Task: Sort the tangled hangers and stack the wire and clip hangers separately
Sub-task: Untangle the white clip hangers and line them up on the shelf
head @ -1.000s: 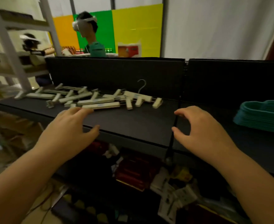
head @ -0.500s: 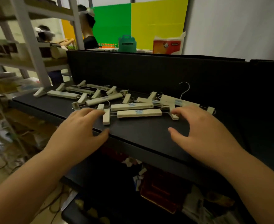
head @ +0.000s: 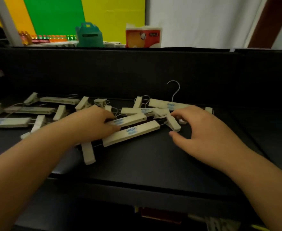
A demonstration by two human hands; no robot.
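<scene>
My left hand (head: pixel 93 124) grips the nearest cream plastic clip hanger (head: pixel 133 133) at frame centre on the black table (head: pixel 145 164); my right hand (head: pixel 201 130) hovers open at its right clip. I judge this the first pull: next, lift it free of the tangled pile (head: pixel 153 109) behind.

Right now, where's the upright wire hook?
In the head view, the wire hook stands right of centre at the pile's back, above the rearmost clip hanger, beyond the right hand.
</scene>
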